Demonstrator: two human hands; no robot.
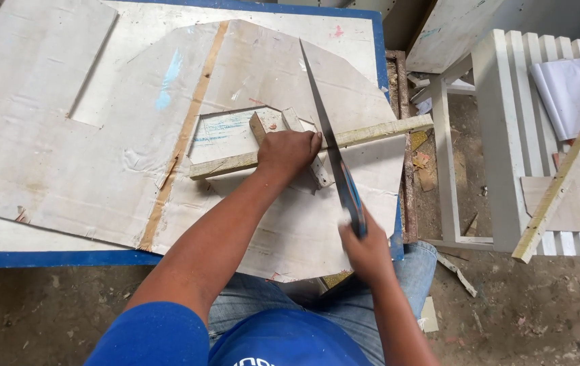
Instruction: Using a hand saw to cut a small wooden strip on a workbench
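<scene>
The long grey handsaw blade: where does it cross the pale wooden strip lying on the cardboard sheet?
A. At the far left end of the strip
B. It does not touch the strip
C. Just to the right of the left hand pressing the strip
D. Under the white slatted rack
C: the long grey handsaw blade meets the pale wooden strip right beside the left hand, while the right hand holds the saw's handle.

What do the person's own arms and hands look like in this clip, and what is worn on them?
Both arms are bare from the upper arm down. The left hand and right hand wear no gloves, and no rings, watch or bands show. A short blue sleeve covers the left shoulder; the shirt's chest bears white lettering. Blue jeans show below.
</scene>
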